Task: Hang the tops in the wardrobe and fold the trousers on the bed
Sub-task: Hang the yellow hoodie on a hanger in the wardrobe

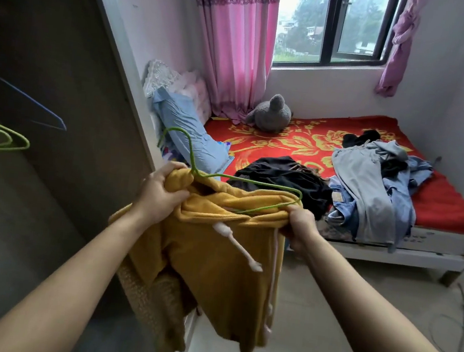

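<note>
At your far left the wardrobe (pixel 35 66) stands open, with empty green hangers (pixel 3 138) and a blue hanger (pixel 41 109) hanging inside. Your left hand (pixel 162 194) is clenched round bunched fabric of the mustard hoodie (pixel 216 255), close under the neck of the green wire hanger (pixel 233 177). The hoodie hangs in the air between wardrobe and bed, its collar only partly worked over the wire. Your right hand (pixel 300 227) grips the fabric at the hanger's right end.

The wire's right arm looks barely inside the collar, so if you let go now, the heavy body may well drag the hoodie off. The loose white drawstring (pixel 234 245) could snag on the hook. Further right, the remaining clothes (pixel 374 186) lie heaped on the bed (pixel 446 212).
</note>
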`<state>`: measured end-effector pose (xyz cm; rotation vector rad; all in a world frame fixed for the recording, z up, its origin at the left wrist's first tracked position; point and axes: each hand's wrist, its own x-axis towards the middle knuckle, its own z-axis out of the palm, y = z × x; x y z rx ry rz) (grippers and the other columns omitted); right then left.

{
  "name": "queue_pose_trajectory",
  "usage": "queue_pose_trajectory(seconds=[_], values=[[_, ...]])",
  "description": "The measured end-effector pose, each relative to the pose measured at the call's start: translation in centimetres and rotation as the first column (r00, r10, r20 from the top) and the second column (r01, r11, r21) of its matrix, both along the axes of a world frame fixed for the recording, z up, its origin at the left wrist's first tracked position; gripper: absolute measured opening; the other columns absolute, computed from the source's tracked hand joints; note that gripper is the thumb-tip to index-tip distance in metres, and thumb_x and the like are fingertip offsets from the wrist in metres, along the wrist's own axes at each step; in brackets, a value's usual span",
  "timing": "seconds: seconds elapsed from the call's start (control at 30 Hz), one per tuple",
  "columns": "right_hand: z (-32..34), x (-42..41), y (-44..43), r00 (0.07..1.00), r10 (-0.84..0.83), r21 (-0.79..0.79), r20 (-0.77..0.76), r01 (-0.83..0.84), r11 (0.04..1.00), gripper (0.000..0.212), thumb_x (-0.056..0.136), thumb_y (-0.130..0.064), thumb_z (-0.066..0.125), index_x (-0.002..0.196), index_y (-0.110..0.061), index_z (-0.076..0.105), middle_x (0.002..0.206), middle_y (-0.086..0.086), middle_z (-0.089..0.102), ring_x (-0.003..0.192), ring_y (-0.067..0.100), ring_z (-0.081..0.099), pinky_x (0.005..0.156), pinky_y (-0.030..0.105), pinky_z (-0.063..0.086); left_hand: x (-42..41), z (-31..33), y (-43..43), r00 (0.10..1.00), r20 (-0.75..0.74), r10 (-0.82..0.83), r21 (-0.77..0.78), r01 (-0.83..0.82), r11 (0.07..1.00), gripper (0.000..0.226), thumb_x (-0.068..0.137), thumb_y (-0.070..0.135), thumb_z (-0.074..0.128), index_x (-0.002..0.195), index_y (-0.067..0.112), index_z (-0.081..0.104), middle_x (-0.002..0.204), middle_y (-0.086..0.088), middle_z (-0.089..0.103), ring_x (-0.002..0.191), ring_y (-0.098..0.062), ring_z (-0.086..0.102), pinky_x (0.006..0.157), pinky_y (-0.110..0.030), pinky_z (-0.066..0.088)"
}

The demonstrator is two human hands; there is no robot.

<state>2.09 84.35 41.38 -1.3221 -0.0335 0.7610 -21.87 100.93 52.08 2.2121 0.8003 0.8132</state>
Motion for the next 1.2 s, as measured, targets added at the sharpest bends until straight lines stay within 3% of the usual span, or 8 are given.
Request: queue_pose_trajectory(seconds=[0.23, 0.43, 0.53, 0.63, 0.73, 0.97, 1.07, 1.2], values=[[3.8, 0.9, -0.9, 0.994, 0.082, 0.083, -0.066, -0.077, 0.994, 0.013, 0.089, -0.009, 0.056, 0.097, -0.01, 0.066, 0.066, 0.004, 0.058, 0.054, 0.018, 0.058, 0.046, 0.027, 0.049, -1.5, 0.5, 2.5, 0.998, -0.014, -0.064, -0.073, 0.063, 0.995, 0.038, 0.075, 0.015, 0.077, 0.101, 0.038, 0.063, 0.096, 0.006, 0.06, 0.082, -0.006, 0.058, 0.063, -0.014, 0.048], [5.1, 0.5, -2.0, 0.987, 0.103, 0.008, 0.123, -0.105, 0.994, 0.036, 0.088, -0.023, 0.071, 0.117, -0.004, 0.064, 0.089, 0.01, 0.068, 0.077, 0.024, 0.068, 0.065, 0.037, 0.058, -1.8, -0.2, 2.4, 0.993, -0.066, -0.1, -0.072, 0.095, 0.993, 0.035, 0.078, 0.024, 0.075, 0.105, 0.039, 0.062, 0.1, 0.007, 0.061, 0.092, -0.016, 0.06, 0.076, -0.031, 0.051], [5.6, 0.6, -2.6, 0.732, 0.181, -0.315, 0.657, 0.048, 0.948, 0.041, 0.081, -0.025, 0.08, 0.116, -0.018, 0.059, 0.1, 0.003, 0.068, 0.089, 0.02, 0.066, 0.078, 0.038, 0.058, -1.5, -0.6, 1.6, 0.982, -0.181, -0.062, 0.076, 0.077, 0.994, 0.043, 0.078, 0.025, 0.075, 0.107, 0.051, 0.056, 0.1, 0.011, 0.063, 0.09, -0.015, 0.06, 0.077, -0.031, 0.047], [6.9, -0.6, -2.1, 0.396, 0.321, -0.404, 0.861, 0.146, 0.903, 0.034, 0.081, -0.018, 0.071, 0.11, -0.027, 0.056, 0.089, 0.0, 0.067, 0.082, 0.022, 0.065, 0.072, 0.04, 0.056, 0.2, -1.8, -0.4, 0.94, -0.342, 0.009, 0.368, 0.125, 0.921, 0.05, 0.074, 0.027, 0.074, 0.116, 0.046, 0.054, 0.103, 0.006, 0.065, 0.093, -0.022, 0.061, 0.078, -0.033, 0.047], [8.6, -1.4, -1.6, 0.473, 0.19, -0.221, 0.861, 0.01, 0.975, 0.039, 0.085, -0.025, 0.075, 0.12, -0.021, 0.059, 0.099, -0.003, 0.067, 0.092, 0.017, 0.066, 0.082, 0.038, 0.058, 1.4, -3.0, -1.6, 0.918, -0.378, 0.12, 0.464, 0.076, 0.883, 0.048, 0.078, 0.031, 0.071, 0.121, 0.042, 0.052, 0.099, 0.002, 0.062, 0.092, -0.027, 0.063, 0.076, -0.037, 0.049], [11.0, -3.8, -0.6, 0.678, 0.064, 0.084, 0.732, -0.183, 0.979, 0.036, 0.094, -0.037, 0.067, 0.127, -0.024, 0.062, 0.108, -0.006, 0.069, 0.101, 0.011, 0.067, 0.093, 0.04, 0.057, 2.3, -3.8, -0.6, 0.984, -0.155, 0.089, -0.137, -0.111, 0.984, 0.044, 0.076, 0.024, 0.077, 0.114, 0.028, 0.056, 0.102, 0.001, 0.061, 0.094, -0.021, 0.06, 0.078, -0.031, 0.048], [9.5, -5.1, 0.1, 0.544, 0.329, -0.191, 0.772, -0.294, 0.936, 0.049, 0.091, -0.034, 0.07, 0.135, -0.029, 0.051, 0.115, 0.001, 0.067, 0.103, 0.017, 0.066, 0.095, 0.043, 0.054, 2.9, -3.4, -0.8, 0.983, 0.113, 0.147, -0.543, -0.063, 0.838, 0.051, 0.067, 0.027, 0.076, 0.114, 0.024, 0.056, 0.108, -0.01, 0.063, 0.09, -0.022, 0.066, 0.07, -0.034, 0.058], [7.6, -5.2, -0.1, 0.285, 0.714, -0.651, 0.639, -0.293, 0.7, 0.07, 0.093, -0.038, 0.06, 0.148, -0.033, 0.017, 0.119, 0.014, 0.065, 0.1, 0.029, 0.066, 0.09, 0.043, 0.056, 3.4, -3.5, -1.0, 0.925, 0.283, 0.253, -0.65, -0.009, 0.76, 0.046, 0.063, 0.024, 0.069, 0.107, 0.022, 0.056, 0.096, -0.01, 0.065, 0.066, -0.012, 0.068, 0.055, -0.025, 0.054]])
